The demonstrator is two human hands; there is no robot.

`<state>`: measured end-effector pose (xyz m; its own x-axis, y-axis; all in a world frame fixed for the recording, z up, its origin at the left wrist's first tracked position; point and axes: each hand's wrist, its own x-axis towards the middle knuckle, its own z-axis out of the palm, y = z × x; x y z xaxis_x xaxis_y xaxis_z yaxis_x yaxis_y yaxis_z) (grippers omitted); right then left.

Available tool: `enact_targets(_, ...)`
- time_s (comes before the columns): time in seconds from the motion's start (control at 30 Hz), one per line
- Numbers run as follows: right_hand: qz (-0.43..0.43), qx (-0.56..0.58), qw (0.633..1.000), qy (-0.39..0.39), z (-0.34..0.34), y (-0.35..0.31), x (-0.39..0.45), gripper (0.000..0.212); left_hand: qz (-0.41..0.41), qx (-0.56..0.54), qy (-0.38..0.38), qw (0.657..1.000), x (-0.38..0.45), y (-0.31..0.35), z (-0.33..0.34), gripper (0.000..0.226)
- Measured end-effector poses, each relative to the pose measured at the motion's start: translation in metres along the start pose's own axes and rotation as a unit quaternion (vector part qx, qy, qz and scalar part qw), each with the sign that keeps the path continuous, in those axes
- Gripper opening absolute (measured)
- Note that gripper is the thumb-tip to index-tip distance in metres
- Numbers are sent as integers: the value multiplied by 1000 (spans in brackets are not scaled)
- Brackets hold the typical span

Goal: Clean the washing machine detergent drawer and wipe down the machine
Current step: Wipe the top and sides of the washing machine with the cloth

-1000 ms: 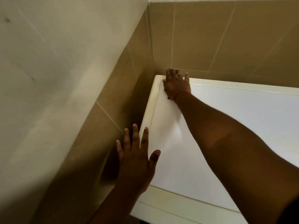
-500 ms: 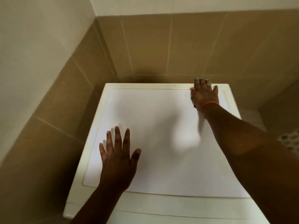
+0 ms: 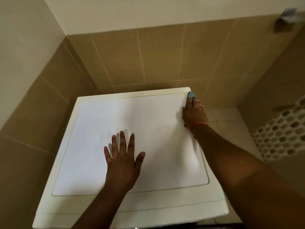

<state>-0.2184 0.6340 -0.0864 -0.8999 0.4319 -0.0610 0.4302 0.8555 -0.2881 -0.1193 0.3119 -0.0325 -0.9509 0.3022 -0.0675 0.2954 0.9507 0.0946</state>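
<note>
The washing machine (image 3: 102,129) is standing in a tiled corner, its white top filling the middle of the view. The left hand (image 3: 123,160) is lying flat on the top near 6 o'clock, palm down, fingers spread wide and holding nothing. The right hand (image 3: 194,113) is reaching to the far right corner, toward 2 o'clock, fingers extended and pressing down on a blue cloth (image 3: 191,95) (only its far tip is showing past the fingertips). The cloth is touching the cream rim at that corner. A red band (image 3: 198,125) is circling the right wrist. Brown wall tiles (image 3: 156,57) are rising behind the machine at 12 o'clock. The detergent drawer is lying outside the view.
</note>
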Motion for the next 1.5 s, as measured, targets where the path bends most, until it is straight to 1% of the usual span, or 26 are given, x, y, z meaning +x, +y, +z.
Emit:
enact_targets(0.1, 5, 10, 1000, -1, 2, 6, -30, 61, 9, 24, -14, 1000, -3, 12, 5, 75)
enact_targets(0.3, 20, 20, 1000, -6, 1, 16, -102, 60, 49, 49, -12, 998, -24, 30, 4, 75)
enact_targets(0.43, 34, 23, 999, -14, 0, 23, -163, 60, 78, 49, -15, 996, -41, 31, 4, 76)
enact_targets(0.5, 41, 12, 999, -6, 0, 27, -198, 60, 83, 48, -18, 995, -51, 25, 4, 77)
enact_targets(0.67, 87, -7, 996, 13, 7, 30, -279, 60, 87, 33, -10, 996, -78, -15, -3, 81)
enact_targets(0.77, 112, -26, 993, 25, 13, 11, -319, 68, 70, 16, -2, 997, -96, -57, -8, 81)
enact_targets(0.8, 110, -33, 993, 26, 18, -3, -331, 69, 59, 12, 1, 998, -104, -76, -9, 81)
enact_targets(0.93, 89, -43, 995, 17, 40, -71, -358, 62, 17, -2, 1, 1000, -134, -146, -9, 81)
enact_targets(1.07, 44, -55, 997, -4, 63, -153, -370, 67, -37, -14, -8, 999, -164, -214, -3, 83)
enact_targets(1.17, -23, -65, 997, -29, 79, -214, -381, 67, -66, -19, -21, 997, -184, -251, 1, 85)
enact_targets(1.27, -89, -77, 992, -53, 92, -272, -395, 71, -87, -41, -18, 995, -200, -276, 2, 84)
enact_targets(1.37, -173, -91, 978, -76, 107, -321, -410, 69, -110, -65, -11, 992, -214, -294, 3, 84)
enact_targets(1.5, -302, -126, 940, -100, 119, -358, -409, 63, -131, -75, 3, 989, -231, -304, 2, 81)
